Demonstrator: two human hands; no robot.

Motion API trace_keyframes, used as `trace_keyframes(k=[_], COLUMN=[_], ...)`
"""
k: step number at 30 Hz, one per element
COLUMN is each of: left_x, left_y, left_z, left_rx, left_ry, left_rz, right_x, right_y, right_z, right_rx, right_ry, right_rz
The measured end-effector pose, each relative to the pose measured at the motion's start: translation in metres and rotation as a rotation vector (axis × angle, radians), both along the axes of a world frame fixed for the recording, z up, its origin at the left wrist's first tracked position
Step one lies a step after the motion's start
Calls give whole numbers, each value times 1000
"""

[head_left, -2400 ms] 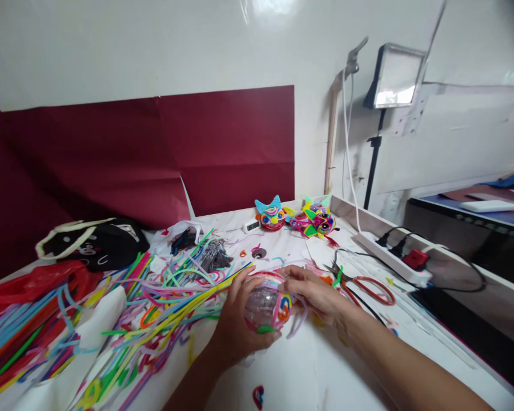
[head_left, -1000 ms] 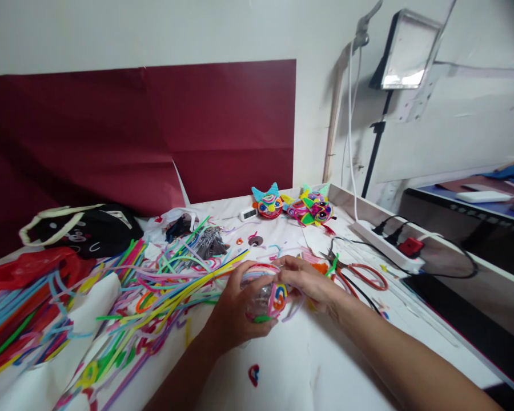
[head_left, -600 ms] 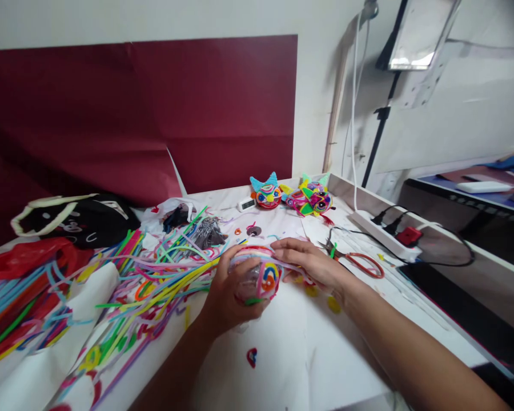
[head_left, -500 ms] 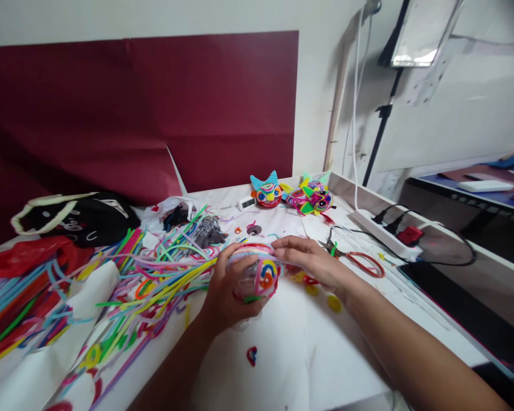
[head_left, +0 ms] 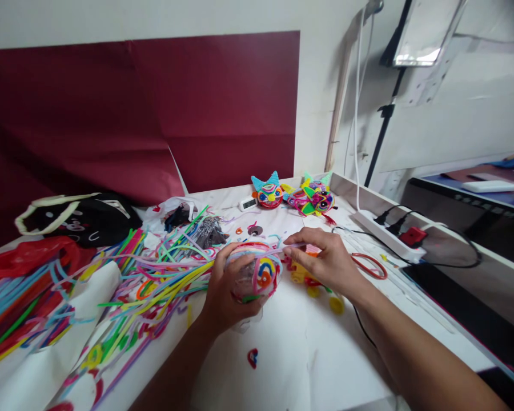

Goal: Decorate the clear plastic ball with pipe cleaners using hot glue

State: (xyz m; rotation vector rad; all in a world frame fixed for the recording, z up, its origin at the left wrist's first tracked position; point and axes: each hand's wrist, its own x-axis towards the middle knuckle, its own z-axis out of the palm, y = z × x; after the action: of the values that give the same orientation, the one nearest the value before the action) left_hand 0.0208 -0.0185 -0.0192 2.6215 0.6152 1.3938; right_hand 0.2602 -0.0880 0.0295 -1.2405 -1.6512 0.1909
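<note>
My left hand (head_left: 229,285) is wrapped round a clear plastic ball (head_left: 245,281) partly covered with coloured pipe cleaners. On its right side sits a coiled patch of yellow, blue and orange, ringed in pink. My right hand (head_left: 325,260) pinches a pale purple pipe cleaner (head_left: 282,249) between thumb and fingers, just right of the ball's top. That strand runs onto the ball's upper side. Below the right hand lie yellow and red curled pieces (head_left: 300,275). Orange-handled scissors (head_left: 370,266) lie beyond it, their blades hidden by the hand. A small red and blue coil (head_left: 252,358) rests nearer me.
Loose pipe cleaners (head_left: 167,279) spread across the left side of the white table. Two finished-looking colourful animal figures (head_left: 269,194) stand at the back. A power strip (head_left: 388,235) and a dark phone-like slab (head_left: 458,308) lie right. A black bag (head_left: 79,220) sits back left.
My right hand has gone from flat, stretched fingers at the ball to a pinch on the purple pipe cleaner, drawn slightly right. The left hand keeps its hold on the ball.
</note>
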Motion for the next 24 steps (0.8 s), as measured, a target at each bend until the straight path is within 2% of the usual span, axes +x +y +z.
trace_keyframes(k=[2, 4, 7, 11, 16, 21, 24], left_x=[0, 0, 0, -1, 1, 2, 2], left_y=[0, 0, 1, 2, 4, 10, 13], left_z=[0, 0, 0, 0, 1, -1, -3], left_rx=[-7, -6, -1, -9, -16, -14, -36], left_ry=[2, 1, -1, -10, -72, -156, -183], left_rz=[0, -1, 12, 36, 44, 69, 102], right_x=[0, 0, 1, 2, 1, 0, 8], right_y=[1, 1, 2, 4, 2, -7, -15], right_z=[-2, -4, -7, -8, -6, 6, 13], right_rx=[194, 327, 426, 497, 550, 650, 579], right_ry=[-161, -305, -469, -586, -599, -479, -411], right_rz=[-51, -109, -198, -252, -245, -277, -331])
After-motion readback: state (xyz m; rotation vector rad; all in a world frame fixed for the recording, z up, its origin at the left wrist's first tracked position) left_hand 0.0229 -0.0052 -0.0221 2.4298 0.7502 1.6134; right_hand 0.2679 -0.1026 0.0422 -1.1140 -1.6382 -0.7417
